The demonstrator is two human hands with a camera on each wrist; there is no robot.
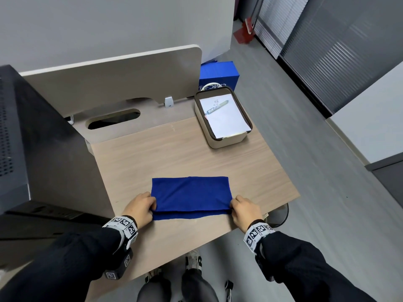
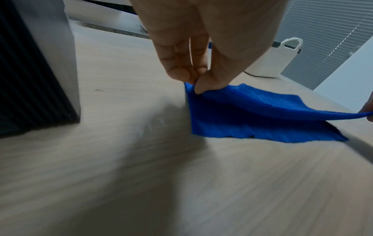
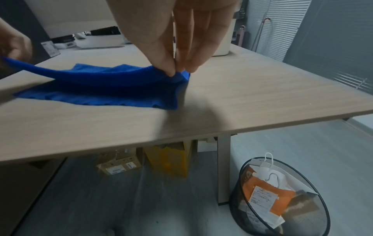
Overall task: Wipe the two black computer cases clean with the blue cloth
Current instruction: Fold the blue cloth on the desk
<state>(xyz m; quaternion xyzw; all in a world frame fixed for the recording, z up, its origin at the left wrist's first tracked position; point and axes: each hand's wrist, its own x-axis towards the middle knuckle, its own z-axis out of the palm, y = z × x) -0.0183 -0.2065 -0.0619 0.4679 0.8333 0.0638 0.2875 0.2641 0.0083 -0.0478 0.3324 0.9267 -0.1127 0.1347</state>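
The blue cloth (image 1: 190,196) lies folded on the wooden desk (image 1: 174,149), near its front edge. My left hand (image 1: 141,207) pinches the upper layer at its left corner (image 2: 193,87). My right hand (image 1: 242,209) pinches the same layer at the right corner (image 3: 177,73). That upper layer is lifted slightly off the lower one (image 2: 262,127). A black computer case (image 1: 28,138) stands at the desk's left, close to my left arm. A second dark case (image 1: 43,221) lies lower at the left, partly hidden by my sleeve.
A beige bin (image 1: 222,118) holding white paper and a pen sits at the desk's far right corner. A beige partition (image 1: 109,79) runs along the back. A mesh wastebasket (image 3: 282,199) stands on the floor beneath the desk's right side.
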